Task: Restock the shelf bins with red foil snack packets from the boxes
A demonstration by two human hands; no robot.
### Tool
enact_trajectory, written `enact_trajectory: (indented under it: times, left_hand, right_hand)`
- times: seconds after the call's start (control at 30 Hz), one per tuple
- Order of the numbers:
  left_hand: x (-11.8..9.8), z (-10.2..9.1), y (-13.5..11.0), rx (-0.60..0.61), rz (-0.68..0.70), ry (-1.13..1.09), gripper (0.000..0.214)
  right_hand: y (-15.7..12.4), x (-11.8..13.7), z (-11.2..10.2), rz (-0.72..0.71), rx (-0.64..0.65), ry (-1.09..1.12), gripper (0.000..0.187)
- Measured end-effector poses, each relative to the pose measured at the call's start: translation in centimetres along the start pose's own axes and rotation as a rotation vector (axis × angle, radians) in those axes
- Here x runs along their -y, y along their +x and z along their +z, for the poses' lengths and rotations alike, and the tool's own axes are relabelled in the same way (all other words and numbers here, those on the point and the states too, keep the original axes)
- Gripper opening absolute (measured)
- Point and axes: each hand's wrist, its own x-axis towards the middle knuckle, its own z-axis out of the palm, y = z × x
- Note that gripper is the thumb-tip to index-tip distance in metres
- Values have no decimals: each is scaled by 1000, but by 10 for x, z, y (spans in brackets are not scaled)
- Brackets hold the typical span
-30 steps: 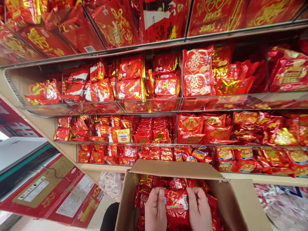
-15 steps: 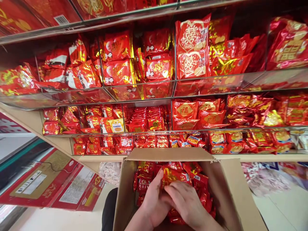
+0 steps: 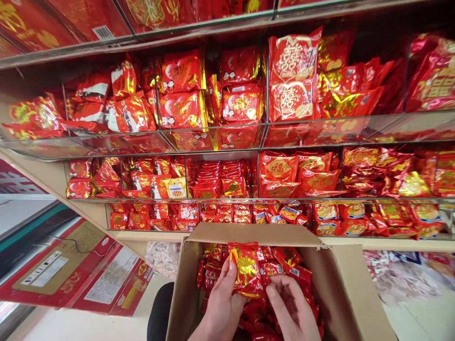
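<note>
An open cardboard box point(image 3: 249, 232) stands before me with many small red snack packets point(image 3: 286, 258) heaped inside. My left hand point(image 3: 225, 298) grips a red packet with gold print point(image 3: 246, 270) by its left side, thumb on the front, holding it upright above the heap. Close by the packet's lower right corner is my right hand point(image 3: 291, 303), its thumb and fingers curled together in a pinch. Whatever lies between those fingertips is too small or hidden to make out.
Stepped shelves point(image 3: 213, 201) with clear front strips and dividers rise behind the box, filled with red and gold packets. Flattened red cartons point(image 3: 88, 270) lie at left. Clear plastic bags point(image 3: 161, 258) sit under the shelf on both sides. My dark-clothed knee point(image 3: 159, 312) touches the box's left side.
My hands, close together over the packet before, have drawn apart. The packet has turned upright in my left hand with its gold front showing, and my right hand has moved right.
</note>
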Motion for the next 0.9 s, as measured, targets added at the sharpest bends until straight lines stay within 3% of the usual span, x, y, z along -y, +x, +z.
enact_trajectory:
  times: [0.1, 0.2, 0.3, 0.37, 0.47, 0.57, 0.63, 0.77, 0.9]
  left_hand:
    - [15, -7, -1, -63, 20, 33, 55]
    - [23, -15, -6, -93, 110, 134, 69]
    - [12, -24, -10, -11, 244, 190, 74]
    - [-1, -32, -10, -9, 305, 260, 63]
    - [-11, -45, -8, -108, 351, 360, 52]
    - [-3, -59, -4, -149, 407, 377, 50]
    - [9, -68, 0, -123, 440, 385, 52]
    - [31, -85, 5, -88, 461, 399, 55]
    - [43, -97, 9, -96, 406, 391, 60]
  right_hand:
    - [6, -5, 6, 249, 41, 225, 37]
    - [17, 4, 5, 270, 227, 208, 36]
    - [41, 38, 1, 54, 313, 9, 28]
    - [67, 72, 4, -204, 258, -227, 25]
    - [115, 121, 25, -553, 133, -675, 26]
    - [157, 148, 58, -615, 222, -1145, 26]
    - [177, 151, 80, -537, 330, -1322, 30]
    - [206, 130, 105, -433, 453, -1358, 29]
    - [221, 106, 112, -327, 436, -1360, 29]
